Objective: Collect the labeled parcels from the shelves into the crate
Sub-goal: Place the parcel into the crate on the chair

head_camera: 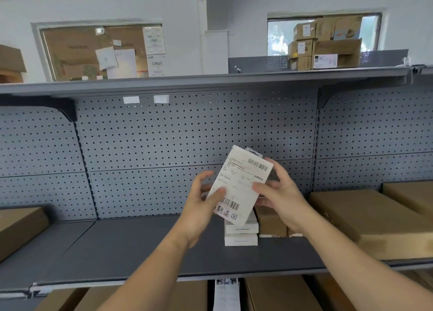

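Note:
I hold a flat white parcel (241,184) with a printed label and two barcodes up in front of the pegboard, tilted to the right. My left hand (201,202) grips its lower left edge, thumb on the label. My right hand (278,195) holds its right edge, thumb on the front. Below it, two more white boxes (241,234) are stacked on the grey shelf (131,247). No crate is in view.
Small brown boxes (271,224) stand right of the white stack. Large flat cardboard boxes (370,219) fill the shelf's right side, another (18,226) lies at the left. More cartons (276,292) sit on the shelf below. Stacked cartons (328,43) stand on the top shelf.

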